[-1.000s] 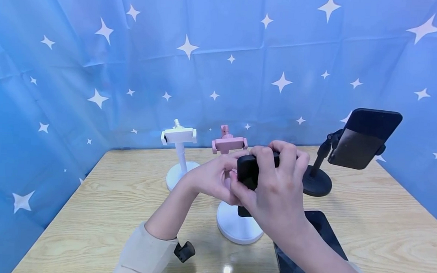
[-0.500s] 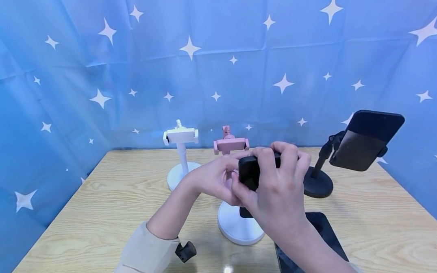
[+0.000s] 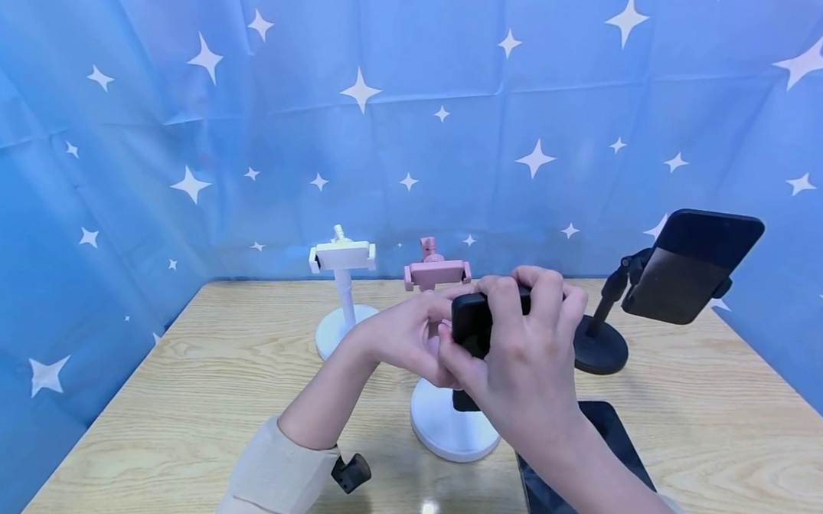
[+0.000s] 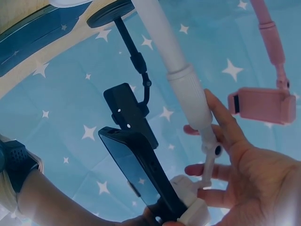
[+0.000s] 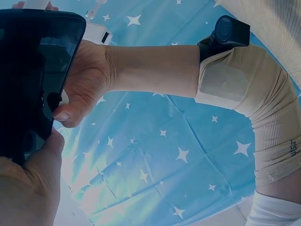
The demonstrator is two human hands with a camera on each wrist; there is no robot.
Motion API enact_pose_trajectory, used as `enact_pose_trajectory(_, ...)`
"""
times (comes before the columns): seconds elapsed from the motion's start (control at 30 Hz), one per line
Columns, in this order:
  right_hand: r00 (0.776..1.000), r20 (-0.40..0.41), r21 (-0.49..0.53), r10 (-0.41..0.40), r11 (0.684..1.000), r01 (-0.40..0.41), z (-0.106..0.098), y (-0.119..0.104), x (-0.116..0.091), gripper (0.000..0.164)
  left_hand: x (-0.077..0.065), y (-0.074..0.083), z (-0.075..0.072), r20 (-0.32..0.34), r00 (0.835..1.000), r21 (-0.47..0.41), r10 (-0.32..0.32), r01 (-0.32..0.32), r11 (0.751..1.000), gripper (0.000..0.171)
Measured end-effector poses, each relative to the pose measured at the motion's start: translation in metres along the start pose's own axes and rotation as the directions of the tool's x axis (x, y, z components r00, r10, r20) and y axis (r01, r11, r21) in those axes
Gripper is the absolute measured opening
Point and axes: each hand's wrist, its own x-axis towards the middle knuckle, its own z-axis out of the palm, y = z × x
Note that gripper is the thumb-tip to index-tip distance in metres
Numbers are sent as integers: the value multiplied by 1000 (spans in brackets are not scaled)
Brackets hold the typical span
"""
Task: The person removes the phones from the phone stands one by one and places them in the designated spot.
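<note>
Phone (image 3: 472, 330) held mid-frame over the bench (image 3: 171, 400)
Right hand (image 3: 528, 350) arches over it, grip pinching its edges; left hand (image 3: 406, 338), wrist bent, grip curled round the front stand (image 4: 190, 96). Starry blue cloth (image 3: 286, 129) fills the upper frame.

I am working in a seemingly staged set, starry blue cloth (image 3: 285, 140) backing a wood-grain table (image 3: 191, 401)
</note>
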Motion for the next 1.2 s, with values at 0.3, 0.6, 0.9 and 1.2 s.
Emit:
enact_pose_trajectory(0.3, 1000, 19, 5, 1, 1000, -1, -1, 0, 0, 42, 3, -2, 1, 0, 1000, -28, 25, -25, 999, 29)
enact_pose_trajectory(0.6, 1000, 28, -3, -8, 1000, 8, -3, 1, 2, 42, 3, -1, 0, -6, 1000, -40, -15, 15, 999, 34)
enact_pose_trajectory(0.9, 999, 50, 2, 6, 1000, -6, -5, 2, 3, 45, 4, -1, 1, 5, 999, -84, -46, 46, 995, 31)
enact_pose_trajectory(1.2, 996, 80, 54, 34, 998, -39, -9, 5, 3, 46, 5, -2, 0, 19, 999, -66, 26, -25, 998, 36)
